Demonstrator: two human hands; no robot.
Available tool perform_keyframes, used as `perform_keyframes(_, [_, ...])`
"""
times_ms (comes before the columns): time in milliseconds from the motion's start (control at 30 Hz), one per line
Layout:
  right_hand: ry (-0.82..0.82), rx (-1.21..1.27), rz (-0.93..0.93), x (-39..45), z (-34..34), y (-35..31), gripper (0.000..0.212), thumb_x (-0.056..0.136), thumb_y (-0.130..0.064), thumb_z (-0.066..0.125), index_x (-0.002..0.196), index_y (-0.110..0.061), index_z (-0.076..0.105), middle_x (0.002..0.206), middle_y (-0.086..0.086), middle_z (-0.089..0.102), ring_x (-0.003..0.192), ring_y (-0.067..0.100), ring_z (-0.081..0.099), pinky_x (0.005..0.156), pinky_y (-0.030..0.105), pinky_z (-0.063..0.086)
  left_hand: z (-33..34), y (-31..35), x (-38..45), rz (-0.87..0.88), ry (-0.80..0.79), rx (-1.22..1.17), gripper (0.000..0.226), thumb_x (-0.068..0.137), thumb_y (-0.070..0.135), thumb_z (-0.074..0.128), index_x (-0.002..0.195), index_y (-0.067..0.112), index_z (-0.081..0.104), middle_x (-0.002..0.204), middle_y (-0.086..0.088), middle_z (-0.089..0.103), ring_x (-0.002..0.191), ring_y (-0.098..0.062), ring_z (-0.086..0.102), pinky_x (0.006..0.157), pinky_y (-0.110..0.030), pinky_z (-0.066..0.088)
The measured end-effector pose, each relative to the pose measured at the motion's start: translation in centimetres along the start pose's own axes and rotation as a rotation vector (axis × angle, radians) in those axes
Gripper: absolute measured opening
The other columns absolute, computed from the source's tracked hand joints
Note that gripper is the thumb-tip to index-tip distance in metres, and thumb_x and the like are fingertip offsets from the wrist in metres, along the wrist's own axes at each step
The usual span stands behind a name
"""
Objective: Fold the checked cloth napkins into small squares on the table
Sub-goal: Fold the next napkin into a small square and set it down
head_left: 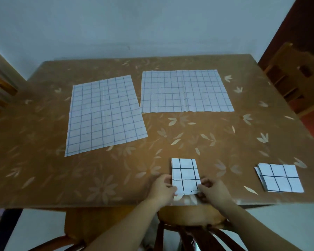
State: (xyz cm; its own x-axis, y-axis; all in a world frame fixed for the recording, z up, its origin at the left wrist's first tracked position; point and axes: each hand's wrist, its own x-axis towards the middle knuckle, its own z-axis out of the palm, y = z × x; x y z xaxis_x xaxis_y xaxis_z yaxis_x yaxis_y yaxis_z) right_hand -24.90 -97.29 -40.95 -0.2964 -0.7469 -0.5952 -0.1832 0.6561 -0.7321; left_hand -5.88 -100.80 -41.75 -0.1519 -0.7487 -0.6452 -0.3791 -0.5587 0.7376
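The hands cover the folded napkin's [185,175] near corners; side chairs [295,77] are cropped.

Two bare forearms seen, no sleeves in view — nothing worn on wrists, no watch or rings visible. Left hand [161,187] & right hand [213,192] ungloved — short fingers, nails not discernible.

Two open checked napkins [105,115] [186,91], one half-folded strip [185,175], one folded square [280,177].

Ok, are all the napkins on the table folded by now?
No: two checked napkins, the left one and the right one, lie spread flat at the far side of the table.
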Motion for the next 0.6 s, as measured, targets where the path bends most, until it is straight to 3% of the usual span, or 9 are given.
perform_keyframes(100, [-0.021,0.001,0.013,0.6,-0.1,0.2,0.003,0.083,-0.001,0.065,0.081,-0.002,0.063,0.058,0.009,0.067,0.050,0.020,0.062,0.051,0.031,0.052,-0.5,-0.3,0.1,-0.010,-0.010,0.077,0.035,0.092,0.012,0.061,0.122,0.029,0.052,0.104,0.007,0.063,0.090,-0.011,0.067,0.072,-0.025,0.059])
perform_keyframes(167, [-0.041,-0.076,0.005,0.8,-0.3,-0.2,0.006,0.083,-0.008,0.067,0.081,-0.005,0.062,0.059,0.009,0.069,0.050,0.021,0.065,0.050,0.031,0.055,-0.5,-0.2,0.1,-0.016,0.002,0.118,0.039,0.093,0.014,0.061,0.127,0.029,0.050,0.114,0.004,0.064,0.098,-0.014,0.065,0.072,-0.025,0.058])
perform_keyframes(267, [-0.026,-0.390,-0.102,0.9,-0.8,-1.1,0.015,0.084,-0.029,0.064,0.079,-0.015,0.060,0.065,0.003,0.068,0.055,0.016,0.065,0.048,0.027,0.051,-0.9,0.0,0.0,0.015,0.058,0.220,0.045,0.093,0.021,0.061,0.134,0.030,0.045,0.122,0.003,0.062,0.103,-0.013,0.063,0.067,-0.018,0.051])
perform_keyframes(367, [0.043,-0.625,-0.260,0.9,-1.7,-2.2,0.016,0.085,-0.045,0.055,0.082,-0.030,0.051,0.071,-0.011,0.061,0.063,0.008,0.059,0.049,0.026,0.041,-2.3,0.6,-0.4,0.121,0.156,0.388,0.042,0.092,0.030,0.062,0.131,0.035,0.047,0.108,0.015,0.062,0.092,0.000,0.058,0.066,-0.013,0.044])
perform_keyframes(467, [0.100,-0.700,-0.408,0.6,-1.9,-4.0,0.012,0.086,-0.043,0.052,0.093,-0.033,0.054,0.079,-0.014,0.059,0.070,0.005,0.056,0.052,0.025,0.042,-4.9,1.8,-1.2,0.239,0.258,0.583,0.039,0.089,0.034,0.062,0.127,0.037,0.050,0.103,0.022,0.058,0.090,0.002,0.056,0.073,-0.017,0.050])
perform_keyframes(600, [0.102,-0.756,-0.553,-0.5,-0.3,-6.9,0.025,0.089,-0.043,0.051,0.109,-0.031,0.056,0.094,-0.013,0.061,0.075,0.004,0.057,0.052,0.019,0.039,-9.3,2.9,-2.3,0.297,0.331,0.646,0.037,0.089,0.032,0.062,0.124,0.037,0.053,0.113,0.015,0.058,0.098,-0.005,0.057,0.083,-0.026,0.053])
